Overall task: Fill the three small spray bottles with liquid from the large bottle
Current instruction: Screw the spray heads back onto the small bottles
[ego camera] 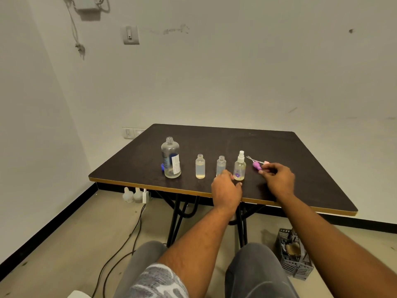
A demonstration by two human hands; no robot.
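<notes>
Hands (pixel 226 191) near unreadably labelled large bottle (pixel 171 158)

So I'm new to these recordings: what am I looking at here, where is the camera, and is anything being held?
There is no robot; a person works with bare hands. The one picture comes from a camera worn on the head, looking down over the arms and knees. On the dark table stand the large bottle, uncapped and nearly empty, and three small bottles: two open ones holding liquid, and one with its white sprayer fitted. The left hand rests by the middle small bottle, holding nothing visibly. The right hand is pinching at a purple spray top lying beside a pink one.
</notes>
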